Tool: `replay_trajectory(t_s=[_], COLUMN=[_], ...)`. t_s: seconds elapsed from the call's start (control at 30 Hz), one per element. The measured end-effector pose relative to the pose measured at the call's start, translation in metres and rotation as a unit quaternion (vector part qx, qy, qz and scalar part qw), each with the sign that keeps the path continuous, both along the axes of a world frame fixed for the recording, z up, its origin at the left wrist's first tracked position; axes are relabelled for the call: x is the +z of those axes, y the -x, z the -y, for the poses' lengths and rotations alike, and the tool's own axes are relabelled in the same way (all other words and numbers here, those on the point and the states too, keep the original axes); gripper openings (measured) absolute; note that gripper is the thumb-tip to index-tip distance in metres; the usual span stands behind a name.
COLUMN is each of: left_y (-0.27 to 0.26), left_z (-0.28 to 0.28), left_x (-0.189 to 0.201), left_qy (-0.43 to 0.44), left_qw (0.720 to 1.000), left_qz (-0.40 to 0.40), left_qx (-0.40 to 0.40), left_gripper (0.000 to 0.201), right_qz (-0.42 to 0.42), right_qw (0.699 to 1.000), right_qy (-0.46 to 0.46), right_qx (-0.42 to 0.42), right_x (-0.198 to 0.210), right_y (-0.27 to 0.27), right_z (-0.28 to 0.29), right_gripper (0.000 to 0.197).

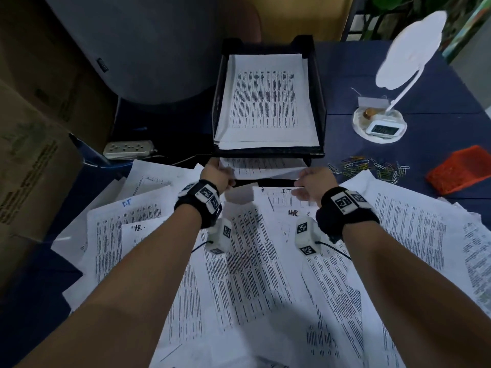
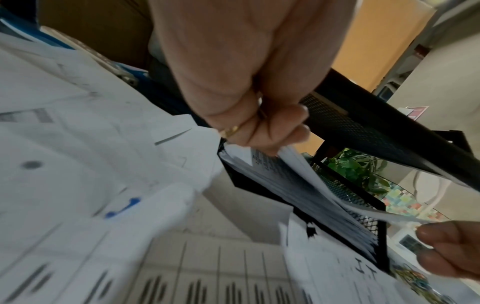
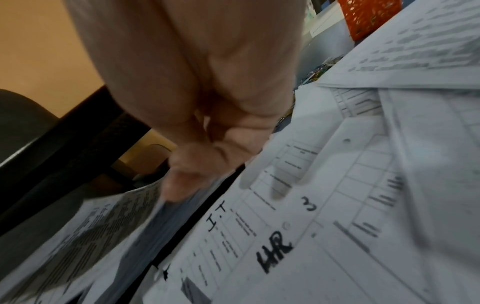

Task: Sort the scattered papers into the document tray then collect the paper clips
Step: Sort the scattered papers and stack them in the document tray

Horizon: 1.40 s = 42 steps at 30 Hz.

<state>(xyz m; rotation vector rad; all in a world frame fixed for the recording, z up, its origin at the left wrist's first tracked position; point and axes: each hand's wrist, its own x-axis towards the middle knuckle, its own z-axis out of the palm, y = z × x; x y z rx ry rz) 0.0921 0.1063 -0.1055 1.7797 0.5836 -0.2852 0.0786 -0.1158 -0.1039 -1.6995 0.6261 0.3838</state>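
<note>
Feeding step: both hands held one printed sheet (image 1: pixel 261 168) by its near corners at the mouth of the lower tier of the black mesh document tray (image 1: pixel 320 107), upper centre of the head view.
Left hand (image 1: pixel 218 174): fingers curled and pinching the sheet's left corner, seen closely from the left wrist.
Right hand (image 1: pixel 314 181): thumb and fingers pinching the right corner.
Top tier: already held a stack of printed pages (image 1: pixel 265 102), slightly fanned.
Lower tier: a thick stack (image 2: pixel 298 195) lay under the held sheet.
Scattered papers (image 1: pixel 252 274): many sheets covered the lower half of the head view, some marked "HR" or "I.T".
Paper clips (image 1: pixel 372 167): a coloured heap at right of centre, beside the tray and untouched, near an orange mesh basket (image 1: pixel 459 170).
Progress: sorting looked partly done; clips not yet begun.
Risk, buckling: the sheet sagged between the hands, so its far edge might catch on the stack and crumple.
Risk, misfiling: the sheet's label was not readable, so I cannot tell whether this tier suited it.
Risk, sweeping: forearms hovering over loose pages could drag some off the table edge.
</note>
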Motion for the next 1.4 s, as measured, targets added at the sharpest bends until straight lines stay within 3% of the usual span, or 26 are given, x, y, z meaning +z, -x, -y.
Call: replay_trajectory(t_s=[0.13, 0.23, 0.33, 0.47, 0.6, 0.73, 0.87, 0.97, 1.07, 1.2, 1.27, 1.33, 1.4], left_y=[-0.02, -0.026, -0.031, -0.035, -0.034, -0.03, -0.022, -0.002, 0.031, 0.077, 0.098, 0.11, 0.114], left_z=[0.005, 0.002, 0.003, 0.0, -0.001, -0.001, -0.006, -0.019, -0.037, -0.056, -0.059, -0.058, -0.058], left_x=[-0.011, -0.019, -0.023, -0.026, -0.024, -0.035, -0.034, -0.029, -0.022, -0.014, -0.016, -0.023, -0.031], left_qy=[-0.008, -0.01, -0.048, -0.157, -0.306, -0.406, -0.406, -0.388, -0.404, -0.378, -0.396, -0.435, -0.434], left_qw=[1.0, 1.0, 0.998, 0.988, 0.947, 0.896, 0.891, 0.896, 0.883, 0.875, 0.856, 0.831, 0.838], left_qz=[-0.01, -0.008, -0.008, 0.003, -0.02, -0.015, 0.004, 0.071, 0.048, -0.056, -0.08, -0.073, -0.062], left_qx=[0.012, -0.002, 0.027, -0.006, -0.101, -0.178, -0.206, -0.202, -0.233, -0.297, -0.322, -0.339, -0.325], left_gripper=[0.035, 0.033, 0.009, 0.023, 0.032, 0.048, 0.039, 0.033, 0.024, 0.034, 0.062, 0.082, 0.085], right_qz=[0.008, 0.037, 0.04, 0.019, 0.02, 0.038, 0.055, 0.111, 0.146, 0.074, 0.001, -0.038, -0.04], right_qw=[0.993, 0.989, 0.995, 0.993, 0.986, 0.986, 0.971, 0.961, 0.956, 0.953, 0.949, 0.941, 0.931], right_qy=[-0.054, -0.039, 0.028, 0.079, 0.161, 0.165, 0.225, 0.248, 0.251, 0.229, 0.195, 0.197, 0.208], right_qx=[-0.102, -0.135, -0.085, -0.086, -0.039, -0.005, 0.059, 0.052, 0.044, 0.186, 0.248, 0.272, 0.299], right_x=[-0.002, -0.009, -0.016, -0.025, -0.033, -0.037, -0.03, -0.023, -0.017, -0.023, -0.03, -0.038, -0.04], right_y=[-0.014, -0.02, -0.022, -0.024, -0.026, -0.022, -0.012, -0.001, 0.016, 0.044, 0.059, 0.071, 0.08], right_z=[-0.004, 0.0, 0.003, 0.005, 0.009, 0.013, 0.005, 0.0, -0.005, -0.014, -0.017, -0.019, -0.021], right_gripper=[0.009, 0.006, 0.013, 0.014, 0.026, 0.008, 0.024, 0.029, 0.025, 0.016, 0.011, 0.024, 0.036])
